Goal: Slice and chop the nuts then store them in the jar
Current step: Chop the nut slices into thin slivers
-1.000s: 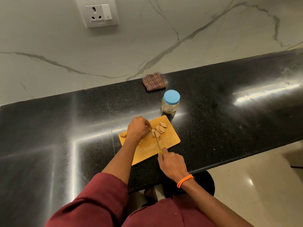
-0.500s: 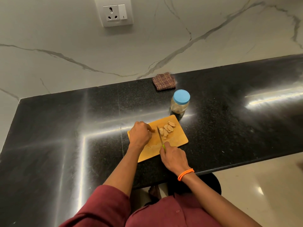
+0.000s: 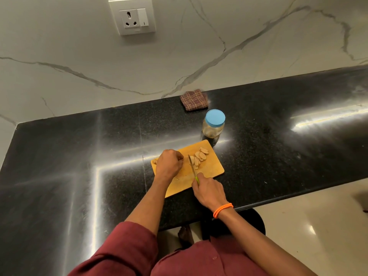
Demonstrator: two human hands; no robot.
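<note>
On the wooden cutting board (image 3: 211, 169), sliced nuts (image 3: 200, 156) lie in a small heap just right of the knife (image 3: 192, 166) blade. Right hand (image 3: 209, 191) grasps the green knife handle; its grip is clenched round it. Left hand (image 3: 169, 164) rests curled on the board, what it holds hidden. Behind the board on the black counter (image 3: 79, 156) stands a blue-lidded jar (image 3: 213, 126), then a checked cloth (image 3: 194, 100).

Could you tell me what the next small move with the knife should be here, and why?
Probably bring the knife down through the nut under the left hand's fingertips. The right hand holds the blade upright on the board between that hand and the slices piled to its right, and the jar is still lidded.
</note>
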